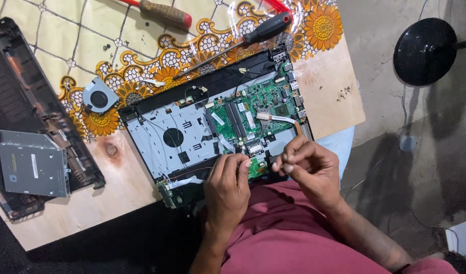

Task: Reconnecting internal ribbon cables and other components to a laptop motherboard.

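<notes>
An opened laptop base (162, 134) lies on the table with its green motherboard (253, 114) exposed. My left hand (229, 185) rests on the near edge of the laptop, fingers curled down onto the board area by a small connector. My right hand (309, 165) hovers just right of it, fingertips pinched together at the board's near right corner; whether something tiny is between them is too small to tell. A white flat ribbon cable (184, 181) lies at the near left edge.
A grey cooling fan (98, 95) sits on the flowered tablecloth. Two screwdrivers, one black-handled (266, 29) and one brown-handled (164, 12), lie at the far side. The laptop's black bottom cover (25, 91) with a silver optical drive (32, 163) is at left. A black round stand base (424, 50) is on the floor.
</notes>
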